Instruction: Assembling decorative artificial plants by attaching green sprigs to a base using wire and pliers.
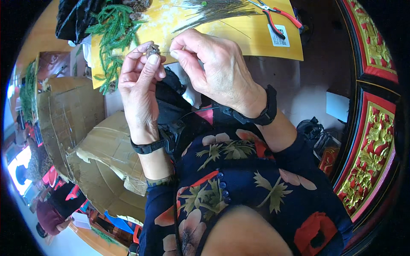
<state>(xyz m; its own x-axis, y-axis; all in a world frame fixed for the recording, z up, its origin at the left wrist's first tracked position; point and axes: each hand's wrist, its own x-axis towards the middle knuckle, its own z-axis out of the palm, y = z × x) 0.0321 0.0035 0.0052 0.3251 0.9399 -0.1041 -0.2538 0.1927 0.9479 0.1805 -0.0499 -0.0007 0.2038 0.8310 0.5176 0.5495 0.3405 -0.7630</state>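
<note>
My left hand (139,83) pinches a small brown pine cone (152,50) between thumb and fingers. A thin dark wire (166,52) runs out from both sides of the cone. At its right end, thumb and forefinger of my right hand (220,68) are closed on that wire. Both hands are raised in front of the near edge of a yellow board (239,45). Just beyond them, a bundle of thin dark wires (213,15) lies on the board. To the left are green artificial pine sprigs (113,34).
Red-and-black handled pliers (279,21) lie at the board's far right. Pine cones (139,5) and a black plastic bag (74,19) are at the far left. A large torn cardboard box (106,149) stands left of me. Another person (53,215) is at the lower left.
</note>
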